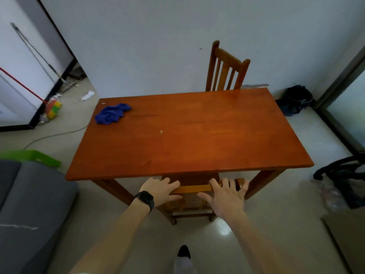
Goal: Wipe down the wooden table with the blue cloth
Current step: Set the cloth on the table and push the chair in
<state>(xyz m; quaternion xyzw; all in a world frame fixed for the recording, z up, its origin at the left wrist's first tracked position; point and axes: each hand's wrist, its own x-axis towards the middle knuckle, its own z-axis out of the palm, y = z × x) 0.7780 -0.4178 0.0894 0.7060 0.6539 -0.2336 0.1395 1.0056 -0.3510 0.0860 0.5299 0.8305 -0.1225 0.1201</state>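
Both forearms reach forward and down, side by side, to the near chair [191, 188] tucked under the table [187, 139]; the left hand [160, 189], a dark watch [145, 199] at its wrist, grips the chair's top rail, thumb beneath; the right hand [227, 191] lies over the rail with fingers spread, seemingly curling round its far edge; the blue cloth [112, 113] lies crumpled at the table's far left corner, well apart from both hands.

One feed for me: head camera, wide-angle, high over table [189, 135] near long edge, facing forward-down toward wall [158, 46] beyond table; whole top in frame, floor [296, 224] on both sides.
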